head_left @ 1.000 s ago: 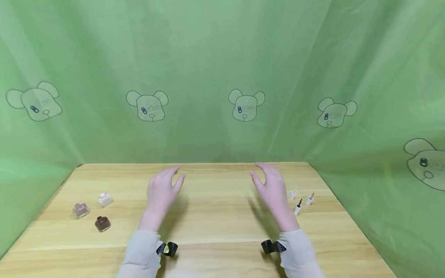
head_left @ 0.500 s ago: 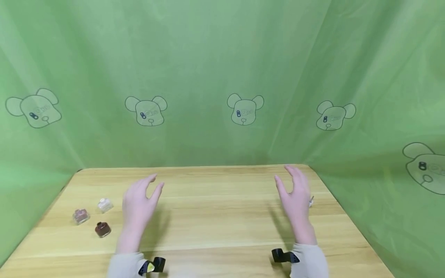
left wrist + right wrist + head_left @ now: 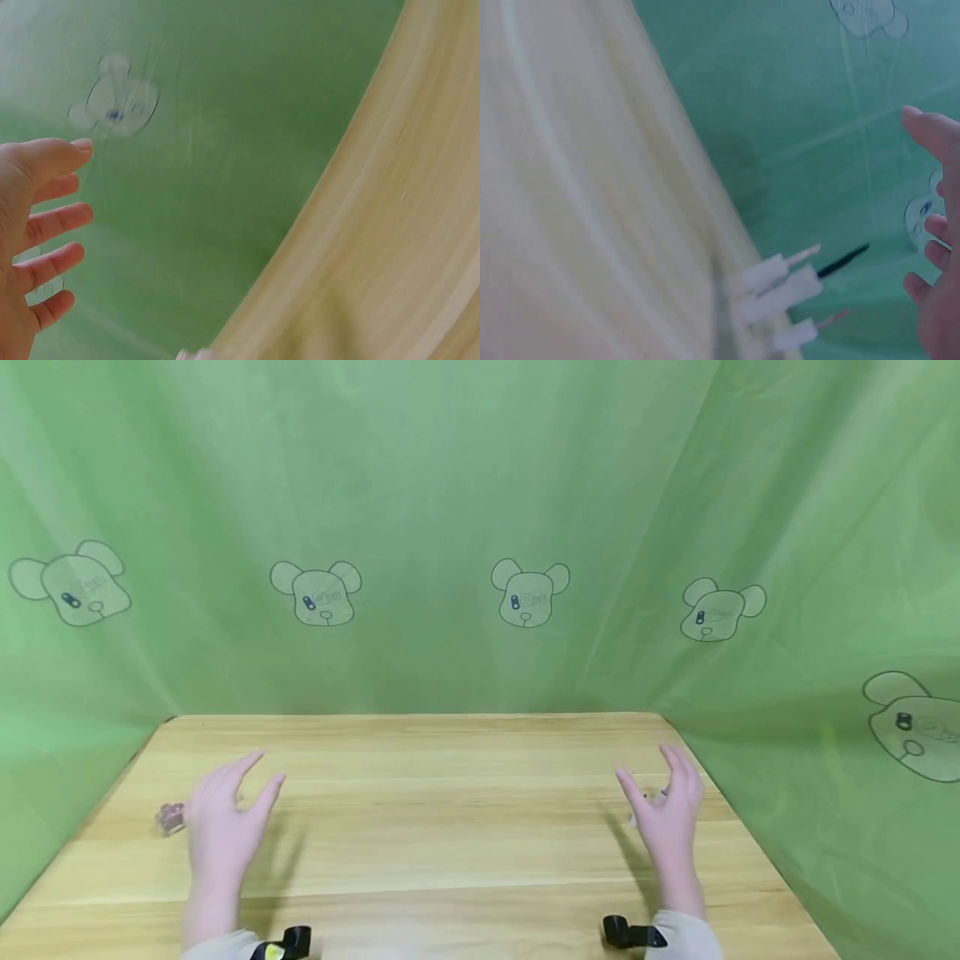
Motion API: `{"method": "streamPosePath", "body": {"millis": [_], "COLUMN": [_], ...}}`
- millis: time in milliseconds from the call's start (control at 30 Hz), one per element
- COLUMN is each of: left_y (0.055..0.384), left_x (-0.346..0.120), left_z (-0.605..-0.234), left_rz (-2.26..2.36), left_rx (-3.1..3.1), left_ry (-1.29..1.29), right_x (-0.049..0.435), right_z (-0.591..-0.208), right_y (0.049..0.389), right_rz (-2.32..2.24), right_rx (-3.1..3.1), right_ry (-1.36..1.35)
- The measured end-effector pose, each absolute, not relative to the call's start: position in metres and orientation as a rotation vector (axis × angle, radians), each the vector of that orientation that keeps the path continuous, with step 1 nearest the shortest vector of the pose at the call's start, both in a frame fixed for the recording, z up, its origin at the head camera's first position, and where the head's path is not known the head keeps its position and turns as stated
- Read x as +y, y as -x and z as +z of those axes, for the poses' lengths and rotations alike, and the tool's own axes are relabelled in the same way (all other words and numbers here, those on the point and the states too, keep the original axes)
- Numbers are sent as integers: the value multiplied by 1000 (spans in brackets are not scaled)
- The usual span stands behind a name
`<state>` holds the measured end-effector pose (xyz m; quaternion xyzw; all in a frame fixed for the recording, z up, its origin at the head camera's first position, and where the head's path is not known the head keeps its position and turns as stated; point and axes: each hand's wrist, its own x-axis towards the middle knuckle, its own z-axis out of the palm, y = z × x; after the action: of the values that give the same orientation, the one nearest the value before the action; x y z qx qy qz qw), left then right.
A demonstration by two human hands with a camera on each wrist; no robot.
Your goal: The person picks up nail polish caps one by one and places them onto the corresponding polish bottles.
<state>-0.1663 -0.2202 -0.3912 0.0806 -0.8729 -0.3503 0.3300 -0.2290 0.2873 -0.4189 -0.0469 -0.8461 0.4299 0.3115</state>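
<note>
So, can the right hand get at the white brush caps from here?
Probably yes: the right hand is empty, near the white brush caps, and the right wrist view shows nothing in the way.

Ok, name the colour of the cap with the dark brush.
White; the cap shows best in the right wrist view.

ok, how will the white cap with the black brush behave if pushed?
Likely tips: the white cap looks narrow and seems to stand on end, black brush up. Probably light, being so slim. The thin brush might bend.

Pale sleeves (image 3: 685, 937) bear black wrist cameras (image 3: 616, 932), the left with a yellow patch (image 3: 274, 952).
</note>
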Motion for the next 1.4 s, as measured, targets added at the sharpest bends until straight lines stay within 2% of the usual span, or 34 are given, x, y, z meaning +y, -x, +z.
{"method": "streamPosePath", "body": {"millis": [167, 567, 867, 1000, 1167, 1400], "left_y": [155, 144, 141, 138, 136, 139], "left_x": [-243, -285, -301, -308, -314, -322], "left_z": [-396, -414, -443, -454, -467, -477], "left_rz": [-1061, -1356, -1485, -1697, -1929, -1907], "left_rx": [-2299, -2382, -2428, -2339, -2179, -2271], "left_ry": [-377, -581, -509, -491, -353, -265], "right_x": [300, 318, 323, 323, 325, 328], "right_z": [-431, -450, -458, -461, -465, -470], "right_y": [222, 220, 220, 222, 223, 223], "right_rz": [1269, 1561, 1695, 1718, 1665, 1599], "right_rx": [-2279, -2321, -2390, -2406, -2454, -2518], "right_ry": [205, 267, 301, 350, 396, 376]}}
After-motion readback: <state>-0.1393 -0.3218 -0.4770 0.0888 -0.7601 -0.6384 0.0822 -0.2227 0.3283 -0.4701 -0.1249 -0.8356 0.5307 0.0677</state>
